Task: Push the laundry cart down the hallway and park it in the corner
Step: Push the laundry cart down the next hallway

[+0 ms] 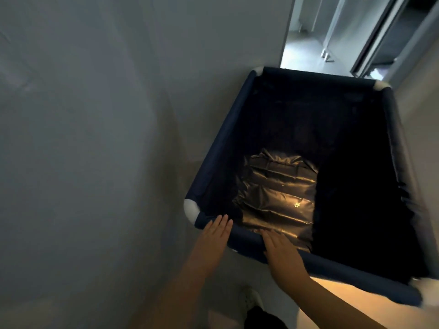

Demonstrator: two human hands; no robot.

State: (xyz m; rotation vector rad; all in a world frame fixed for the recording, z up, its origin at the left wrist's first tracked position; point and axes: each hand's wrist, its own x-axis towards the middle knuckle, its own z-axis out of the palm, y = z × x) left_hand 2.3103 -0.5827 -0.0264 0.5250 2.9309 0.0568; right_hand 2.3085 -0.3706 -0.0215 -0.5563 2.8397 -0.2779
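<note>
Resting flat on the near rail of the laundry cart [237, 129], my left hand [215, 236] has its fingers straight and close together, tips just over the padded navy edge beside the white corner fitting [191, 208]. My right hand [283, 251] lies the same way a little further along that rail, palm down, fingers extended and only slightly spread, reaching over the rail toward the inside. Neither hand is curled around the bar; both are open and pressing on top of it, though the dim light makes it hard to tell how firmly they touch.

The cart sits directly ahead of me, its left side running close along the grey wall [95, 115]. Its long axis points away from me and a little to the right, toward the bright doorway [306, 43] beyond its far rail. Inside, a crumpled dark plastic liner [278, 195] catches a warm patch of light at the bottom. All 3 visible corner fittings are white. A shoe [253, 299] shows on the floor below my arms.
</note>
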